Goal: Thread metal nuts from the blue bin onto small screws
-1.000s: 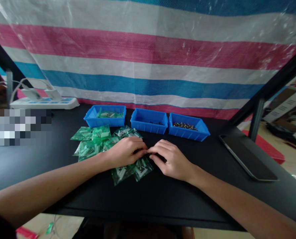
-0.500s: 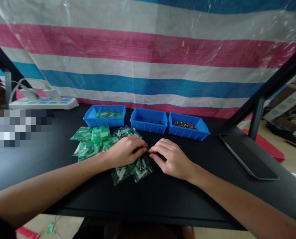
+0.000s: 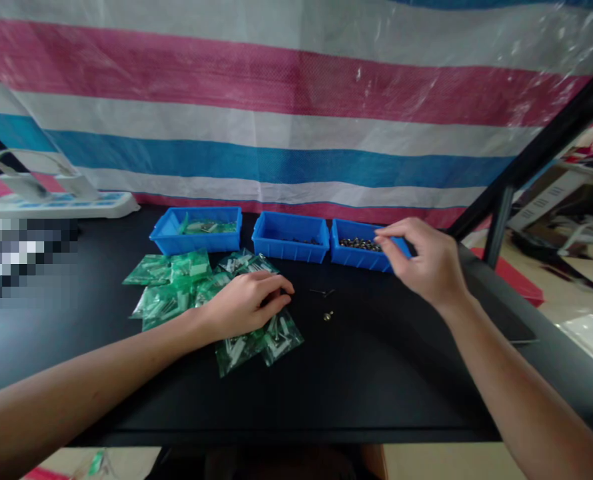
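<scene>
My left hand (image 3: 249, 301) lies on a pile of small green plastic bags (image 3: 164, 301) with metal and white parts inside. Its fingers are loosely curled, with a gap between thumb and forefinger and nothing visible there. At the front edge of the right blue bin (image 3: 361, 259), my right hand (image 3: 424, 260) has thumb and fingertips brought together in a pinch; anything between them is too small to make out. That bin holds many small shiny metal pieces (image 3: 360, 245). Between the hands lie thin screw-like pieces (image 3: 322, 292) and small round metal pieces (image 3: 328, 316).
The middle blue bin (image 3: 290, 248) holds a few small dark parts, the left blue bin (image 3: 196, 240) green bags. A white power strip (image 3: 61, 205) with plugs stands at the back left. A phone (image 3: 506, 313) lies behind my right forearm. A dark frame post (image 3: 501, 213) rises at right.
My right hand has moved from beside my left hand, up and right to the right bin. Small metal pieces now show on the table. My left hand stays, its fingertips slightly apart.
</scene>
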Demonstrator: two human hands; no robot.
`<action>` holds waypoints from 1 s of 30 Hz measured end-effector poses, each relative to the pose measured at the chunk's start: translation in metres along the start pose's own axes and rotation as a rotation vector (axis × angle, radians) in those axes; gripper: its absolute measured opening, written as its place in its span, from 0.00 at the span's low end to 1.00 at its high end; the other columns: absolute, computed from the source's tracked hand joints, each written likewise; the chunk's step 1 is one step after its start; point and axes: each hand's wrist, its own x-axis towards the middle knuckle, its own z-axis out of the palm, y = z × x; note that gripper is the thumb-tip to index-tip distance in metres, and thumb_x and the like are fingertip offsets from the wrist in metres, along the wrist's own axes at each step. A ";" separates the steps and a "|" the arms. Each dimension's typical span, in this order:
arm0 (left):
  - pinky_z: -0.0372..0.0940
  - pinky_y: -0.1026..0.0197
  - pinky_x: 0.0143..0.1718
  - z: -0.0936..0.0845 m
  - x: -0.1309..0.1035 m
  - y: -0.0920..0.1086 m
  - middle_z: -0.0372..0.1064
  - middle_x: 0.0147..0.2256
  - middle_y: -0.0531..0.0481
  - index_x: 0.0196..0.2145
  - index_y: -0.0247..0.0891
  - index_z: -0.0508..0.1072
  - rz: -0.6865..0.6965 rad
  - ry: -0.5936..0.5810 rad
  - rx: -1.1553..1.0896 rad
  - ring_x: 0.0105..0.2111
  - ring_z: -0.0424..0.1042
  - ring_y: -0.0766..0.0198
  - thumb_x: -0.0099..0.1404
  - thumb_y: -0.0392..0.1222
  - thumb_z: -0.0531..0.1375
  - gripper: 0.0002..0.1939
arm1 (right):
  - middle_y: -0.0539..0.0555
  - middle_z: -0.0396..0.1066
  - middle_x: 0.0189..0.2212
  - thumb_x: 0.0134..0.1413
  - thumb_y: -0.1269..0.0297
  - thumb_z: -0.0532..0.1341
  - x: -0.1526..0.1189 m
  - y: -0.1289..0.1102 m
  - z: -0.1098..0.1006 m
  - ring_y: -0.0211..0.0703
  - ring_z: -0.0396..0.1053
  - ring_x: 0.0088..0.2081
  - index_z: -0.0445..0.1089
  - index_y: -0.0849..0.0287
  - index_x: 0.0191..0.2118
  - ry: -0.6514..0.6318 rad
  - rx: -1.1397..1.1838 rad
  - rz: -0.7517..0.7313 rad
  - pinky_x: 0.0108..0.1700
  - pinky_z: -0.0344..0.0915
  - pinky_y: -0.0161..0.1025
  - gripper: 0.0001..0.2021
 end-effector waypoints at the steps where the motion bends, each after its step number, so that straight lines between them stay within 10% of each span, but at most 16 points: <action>1: 0.62 0.65 0.33 0.000 0.000 0.000 0.68 0.29 0.50 0.39 0.36 0.69 0.001 0.001 -0.002 0.30 0.68 0.66 0.64 0.39 0.51 0.10 | 0.54 0.72 0.27 0.51 0.69 0.58 0.001 0.012 -0.008 0.43 0.69 0.31 0.69 0.59 0.30 0.012 -0.033 0.065 0.35 0.66 0.40 0.03; 9: 0.62 0.65 0.34 0.001 0.000 -0.001 0.69 0.30 0.50 0.39 0.37 0.70 0.006 -0.004 -0.010 0.31 0.68 0.65 0.64 0.39 0.51 0.10 | 0.52 0.69 0.29 0.43 0.62 0.61 -0.021 0.084 -0.021 0.40 0.68 0.27 0.70 0.58 0.26 -0.219 0.075 0.423 0.30 0.67 0.38 0.06; 17: 0.63 0.63 0.37 0.001 0.000 -0.003 0.71 0.35 0.49 0.38 0.37 0.70 0.047 -0.003 0.003 0.35 0.69 0.64 0.65 0.38 0.50 0.11 | 0.58 0.69 0.39 0.41 0.61 0.61 -0.032 0.095 -0.005 0.47 0.69 0.38 0.70 0.60 0.24 -0.287 0.185 0.515 0.36 0.67 0.42 0.08; 30: 0.62 0.64 0.36 0.001 0.000 -0.004 0.70 0.33 0.48 0.36 0.36 0.71 0.078 -0.012 0.015 0.33 0.69 0.64 0.65 0.38 0.49 0.11 | 0.53 0.71 0.28 0.39 0.69 0.60 -0.029 0.088 0.006 0.44 0.69 0.31 0.71 0.60 0.22 -0.272 -0.064 0.504 0.35 0.63 0.40 0.03</action>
